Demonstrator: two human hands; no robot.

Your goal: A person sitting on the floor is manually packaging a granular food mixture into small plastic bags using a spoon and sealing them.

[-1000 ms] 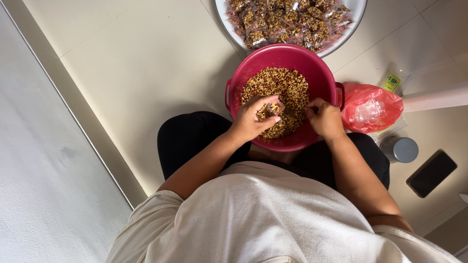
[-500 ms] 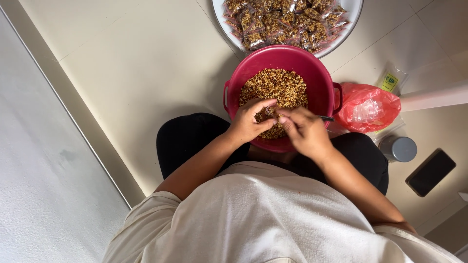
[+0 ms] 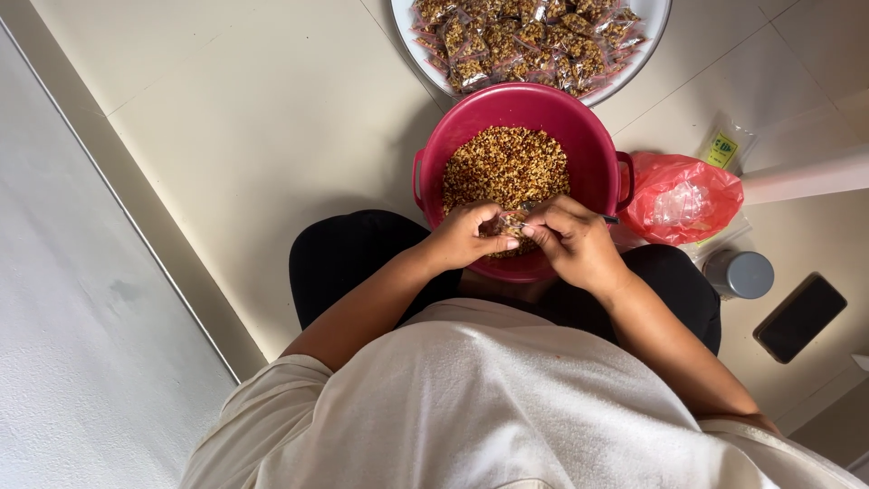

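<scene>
A red plastic basin (image 3: 579, 118) sits on the floor in front of my lap, part full of brown and yellow roasted grains (image 3: 507, 167). Over its near rim both my hands meet. My left hand (image 3: 466, 237) pinches a small clear packet (image 3: 510, 222) with some of the mix in it. My right hand (image 3: 570, 240) grips the same packet from the other side, and a thin dark handle (image 3: 610, 218) sticks out past its fingers. A white round tray (image 3: 652, 36) beyond the basin is piled with several filled packets (image 3: 525, 41).
A red plastic bag (image 3: 679, 199) lies right of the basin. A grey-lidded jar (image 3: 740, 273), a dark phone (image 3: 800, 317) and a small clear sachet with a yellow-green label (image 3: 724, 148) lie at the right. A pale wall (image 3: 81, 344) runs along the left.
My right hand has moved from the basin's right rim to the left and joined my left hand. The left hand has drawn back from the grains to the near rim with the packet.
</scene>
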